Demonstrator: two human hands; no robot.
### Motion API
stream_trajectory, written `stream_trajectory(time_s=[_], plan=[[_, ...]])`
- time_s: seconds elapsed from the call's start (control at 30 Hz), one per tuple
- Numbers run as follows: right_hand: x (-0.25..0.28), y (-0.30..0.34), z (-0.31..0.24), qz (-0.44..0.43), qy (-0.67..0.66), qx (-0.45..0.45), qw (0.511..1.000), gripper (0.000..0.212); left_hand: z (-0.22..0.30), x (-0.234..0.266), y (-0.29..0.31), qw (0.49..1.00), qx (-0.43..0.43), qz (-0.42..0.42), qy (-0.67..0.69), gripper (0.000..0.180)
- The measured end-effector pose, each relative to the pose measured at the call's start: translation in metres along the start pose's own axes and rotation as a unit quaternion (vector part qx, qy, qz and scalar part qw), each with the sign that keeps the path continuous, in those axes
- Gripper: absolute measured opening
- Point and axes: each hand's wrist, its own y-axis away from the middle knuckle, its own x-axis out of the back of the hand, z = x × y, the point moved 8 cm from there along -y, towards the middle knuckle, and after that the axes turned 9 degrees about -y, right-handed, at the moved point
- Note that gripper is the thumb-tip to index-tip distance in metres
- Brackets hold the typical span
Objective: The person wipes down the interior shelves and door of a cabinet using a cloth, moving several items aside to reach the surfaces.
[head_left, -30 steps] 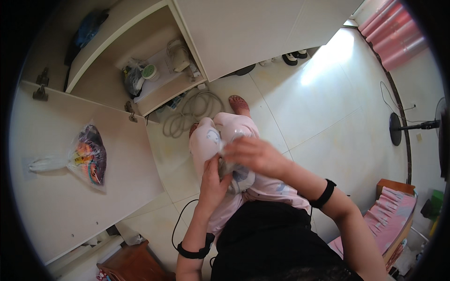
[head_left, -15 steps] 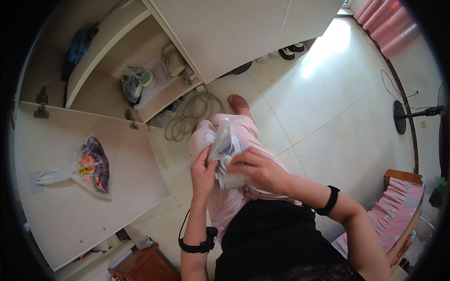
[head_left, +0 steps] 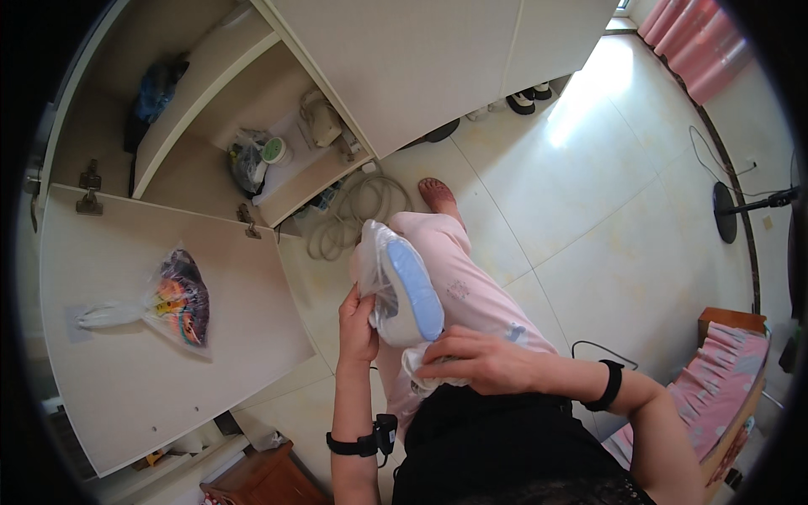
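Observation:
A clear plastic bag (head_left: 380,261) wraps a long white object with a rounded, light-blue face (head_left: 414,290), held over my lap. I cannot make out what kind of thing it is. My left hand (head_left: 358,330) is closed on the bag's left side, thumb and fingers pinching it. At the near end, my right hand (head_left: 480,362) grips the bunched, whitish end of the bag (head_left: 421,366) between its fingers.
Left of me, a lowered cabinet door (head_left: 244,337) bears a knotted bag with a colourful item (head_left: 181,299). The open cabinet holds a bag and a round tub (head_left: 274,151). A coiled hose (head_left: 358,206) lies on the floor beyond my knees. A pink-covered piece of furniture (head_left: 715,383) stands right.
The bagged object has turned, so its light-blue face now shows. My right hand has moved nearer to me with the bag's bunched end. The view has shifted slightly.

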Motion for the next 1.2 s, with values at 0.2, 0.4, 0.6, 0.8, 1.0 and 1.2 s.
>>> stream_trajectory(time_s=[0.2, 0.4, 0.6, 0.8, 1.0, 1.2], plan=[[0.013, -0.018, -0.017, 0.037, 0.074, 0.083, 0.993, 0.052, -0.024, -0.012, 0.033, 0.985, 0.141, 0.012, 0.093, 0.048], [0.006, -0.023, -0.029, 0.028, 0.069, 0.126, 0.989, 0.051, -0.019, -0.029, 0.052, 0.986, 0.069, -0.129, 0.085, 0.058], [0.054, -0.033, -0.019, 0.119, 0.082, 0.069, 0.987, 0.055, -0.029, -0.025, 0.053, 0.994, 0.044, -0.102, 0.009, 0.067], [0.079, -0.026, -0.025, 0.198, 0.054, 0.008, 0.979, 0.046, -0.024, -0.04, 0.063, 0.992, 0.022, -0.122, -0.014, 0.06], [0.092, -0.025, 0.009, 0.167, 0.073, -0.087, 0.979, 0.051, -0.026, -0.036, 0.07, 0.986, 0.024, -0.159, -0.054, 0.052], [0.074, -0.043, -0.012, 0.136, 0.07, -0.049, 0.987, 0.055, 0.007, -0.069, 0.065, 0.992, 0.004, -0.114, 0.061, 0.054]])
